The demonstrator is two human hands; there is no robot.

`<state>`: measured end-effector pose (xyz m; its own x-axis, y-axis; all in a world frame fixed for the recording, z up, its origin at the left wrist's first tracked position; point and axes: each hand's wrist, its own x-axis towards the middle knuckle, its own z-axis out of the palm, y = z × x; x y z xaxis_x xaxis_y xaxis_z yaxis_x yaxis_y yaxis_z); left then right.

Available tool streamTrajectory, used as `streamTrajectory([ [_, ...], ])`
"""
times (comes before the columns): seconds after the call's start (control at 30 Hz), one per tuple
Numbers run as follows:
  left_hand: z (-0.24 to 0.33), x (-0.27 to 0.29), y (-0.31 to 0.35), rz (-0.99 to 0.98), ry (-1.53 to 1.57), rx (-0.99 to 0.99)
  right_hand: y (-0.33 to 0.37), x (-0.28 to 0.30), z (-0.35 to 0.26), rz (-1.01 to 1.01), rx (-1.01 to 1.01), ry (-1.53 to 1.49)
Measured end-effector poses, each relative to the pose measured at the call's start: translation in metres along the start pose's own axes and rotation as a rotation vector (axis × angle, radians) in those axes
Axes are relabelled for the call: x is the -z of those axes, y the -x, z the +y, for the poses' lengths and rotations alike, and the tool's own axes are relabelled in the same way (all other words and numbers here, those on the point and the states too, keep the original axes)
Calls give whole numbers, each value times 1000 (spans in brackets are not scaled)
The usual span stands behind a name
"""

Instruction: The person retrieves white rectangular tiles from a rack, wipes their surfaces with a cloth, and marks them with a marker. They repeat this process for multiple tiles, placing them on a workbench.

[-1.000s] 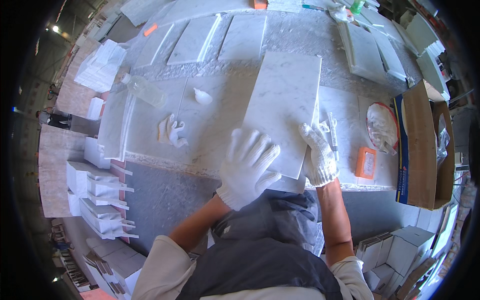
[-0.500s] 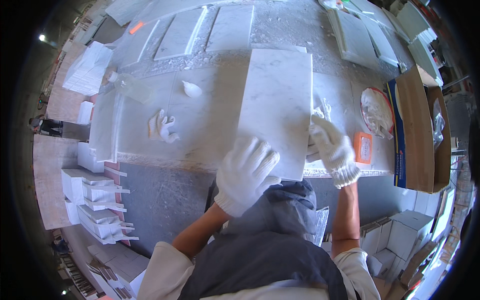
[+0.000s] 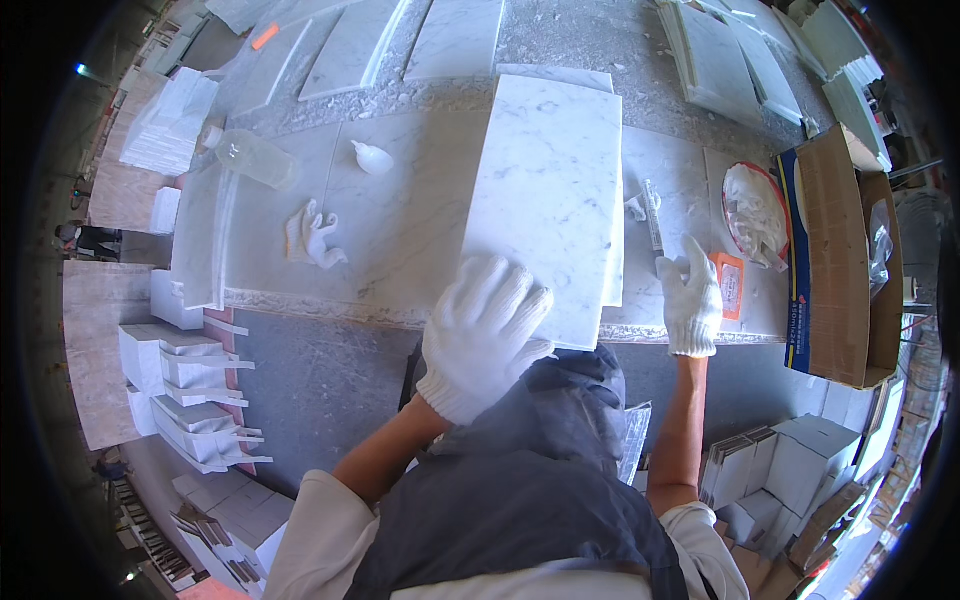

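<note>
A white marble tile (image 3: pixel 548 180) with grey veins lies in front of me on top of another tile (image 3: pixel 616 270), whose edge shows along its right side. My left hand (image 3: pixel 485 335), in a white knitted glove, rests with spread fingers over the tile's near left corner. Off the tile to the right, my gloved right hand (image 3: pixel 692 308) has its thumb and fingers apart. Its thumb is close to the lower end of a thin, pale, rod-shaped tool (image 3: pixel 653 215); whether they touch I cannot tell. An orange-edged box (image 3: pixel 730 287) sits just right of that hand.
An empty glove (image 3: pixel 312 236), a white bulb-shaped thing (image 3: pixel 372 157) and a clear bottle (image 3: pixel 252 158) lie left on the worktable (image 3: pixel 400 215). Right are a red-rimmed bowl (image 3: pixel 752 215) of white material and an open cardboard box (image 3: pixel 835 265). More tiles (image 3: pixel 455 40) lie beyond.
My right hand has left the tile's right edge and moved right, its fingers opening. The top tile sits slightly turned, uncovering the lower tile's right edge. My left hand stays at the near corner.
</note>
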<state>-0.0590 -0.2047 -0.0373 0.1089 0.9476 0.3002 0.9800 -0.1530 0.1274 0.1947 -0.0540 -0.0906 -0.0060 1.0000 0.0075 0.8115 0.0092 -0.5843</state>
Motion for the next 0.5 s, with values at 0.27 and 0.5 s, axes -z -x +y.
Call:
streamTrajectory([
  [0.27,9,4,-3,-20,-8,6,-2,-12,4,-51,-27,-72],
  [0.5,9,3,-3,-30,9,-8,-6,-9,-5,-71,23,-40],
])
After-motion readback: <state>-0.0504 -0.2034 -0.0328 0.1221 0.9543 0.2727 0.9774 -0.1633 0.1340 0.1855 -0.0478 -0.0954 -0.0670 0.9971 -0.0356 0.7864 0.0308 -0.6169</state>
